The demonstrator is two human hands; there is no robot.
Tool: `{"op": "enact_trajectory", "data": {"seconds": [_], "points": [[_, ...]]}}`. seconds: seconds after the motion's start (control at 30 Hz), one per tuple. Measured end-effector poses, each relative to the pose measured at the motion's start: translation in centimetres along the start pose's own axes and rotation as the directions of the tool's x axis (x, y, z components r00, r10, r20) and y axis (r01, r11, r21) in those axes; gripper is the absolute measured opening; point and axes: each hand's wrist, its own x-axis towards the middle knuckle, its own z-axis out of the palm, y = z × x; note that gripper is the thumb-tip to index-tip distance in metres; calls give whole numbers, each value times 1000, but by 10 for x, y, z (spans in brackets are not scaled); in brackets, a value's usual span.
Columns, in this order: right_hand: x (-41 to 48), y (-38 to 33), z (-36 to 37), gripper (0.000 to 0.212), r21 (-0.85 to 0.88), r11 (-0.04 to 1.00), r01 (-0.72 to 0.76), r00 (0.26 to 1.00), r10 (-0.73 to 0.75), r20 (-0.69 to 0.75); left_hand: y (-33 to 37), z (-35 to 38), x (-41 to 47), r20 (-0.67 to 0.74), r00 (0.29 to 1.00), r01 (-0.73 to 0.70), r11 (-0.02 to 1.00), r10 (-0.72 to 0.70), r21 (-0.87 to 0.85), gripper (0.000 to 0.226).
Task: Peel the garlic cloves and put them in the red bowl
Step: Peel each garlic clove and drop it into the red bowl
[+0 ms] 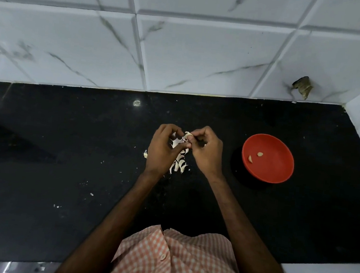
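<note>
Downward, through the head camera: gripped a garlic clove (187,134) with the left hand (162,148) and the right hand (206,151) together, fingers of both curled in and pinching it where the fingertips met, with papery skin hanging loose from it. Held it over a black countertop (63,169). Noted a pile of white peels (180,164) under and between the two hands, and one small scrap (145,154) just left of the left hand. Found the red bowl (278,169) on the counter to the right of the right hand, near but apart from it, with two peeled cloves (260,154) lying inside, on the side nearer that hand. Faced a white marbled tile wall (182,49) beyond the hands; wore a checked shirt (174,260) behind the forearms.
</note>
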Motion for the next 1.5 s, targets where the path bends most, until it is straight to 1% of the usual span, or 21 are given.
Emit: {"op": "enact_trajectory", "data": {"seconds": [0.1, 0.2, 0.27, 0.33, 0.4, 0.47, 0.57, 0.67, 0.8, 0.83, 0.87, 0.9, 0.97, 1.0, 1.03, 1.1, 1.2, 1.23, 1.37, 1.4, 1.5], "points": [[0, 0, 0, 9, 65, 997, -48, 999, 48, 5, -2, -3, 2, 42, 999, -39, 995, 35, 92, 30], [1, 0, 1, 10, 59, 997, -55, 998, 53, 41, -2, -1, 0, 17, 999, -40, 990, 39, 134, 19], [3, 0, 1, 12, 112, 990, -88, 995, 84, 46, -1, 0, -2, -1, 998, -69, 989, 70, 134, 10], [4, 0, 0, 14, 163, 979, -123, 992, 117, 42, -1, 1, -1, -36, 999, -31, 998, 34, 62, 5], [3, 0, 0, 12, 213, 965, -154, 988, 147, 49, 1, 1, -1, -55, 995, 83, 994, -87, -69, 4], [2, 0, 1, 9, 297, 936, -189, 982, 174, 77, 0, 3, -1, -36, 980, 186, 962, -197, -201, 5], [1, -2, 3, 15, 353, 912, -211, 977, 182, 113, 3, 5, -1, 9, 950, 291, 874, -312, -389, 7], [2, -3, 3, 19, 395, 885, -247, 969, 212, 131, 9, 4, 0, 83, 921, 365, 767, -381, -528, 6], [3, -6, 1, 18, 482, 807, -342, 940, 301, 164, 19, 4, 2, 213, 828, 509, 534, -519, -675, 10], [3, -7, 1, 18, 489, 793, -364, 931, 323, 169, 18, 4, 2, 239, 816, 527, 509, -526, -680, 9], [4, -6, 0, 17, 488, 788, -376, 926, 339, 166, 18, 4, 2, 246, 819, 531, 525, -518, -665, 5], [4, -6, -1, 16, 474, 797, -375, 926, 344, 154, 15, 3, 2, 224, 841, 514, 597, -493, -616, 6], [4, -4, -1, 15, 408, 846, -344, 938, 331, 106, 10, 3, 3, 161, 910, 413, 805, -382, -425, 15], [5, -2, -1, 14, 353, 880, -319, 947, 312, 76, 8, 3, 4, 142, 938, 346, 886, -316, -310, 16], [4, -1, 0, 14, 291, 910, -295, 955, 292, 52, 8, 3, 5, 136, 955, 287, 936, -263, -205, 14], [4, -2, 1, 12, 214, 939, -270, 962, 270, 29, 7, 2, 7, 141, 969, 213, 976, -205, -48, 8], [5, -4, 1, 12, 210, 939, -273, 961, 274, 25, 4, 1, 9, 175, 970, 152, 982, -170, 113, 12], [5, -6, 0, 11, 215, 936, -277, 960, 277, 31, 3, 2, 9, 192, 968, 137, 982, -160, 127, 15], [7, -10, -6, 9, 235, 910, -341, 939, 320, 124, 2, 2, 10, 216, 970, 96, 993, -108, 67, 22], [8, -11, -8, 12, 244, 898, -365, 929, 335, 157, 1, 0, 10, 247, 964, 99, 995, -102, 23, 25], [10, -14, -12, 17, 296, 863, -409, 907, 347, 238, 0, -3, 8, 339, 937, 175, 955, -87, -238, 30]]}}
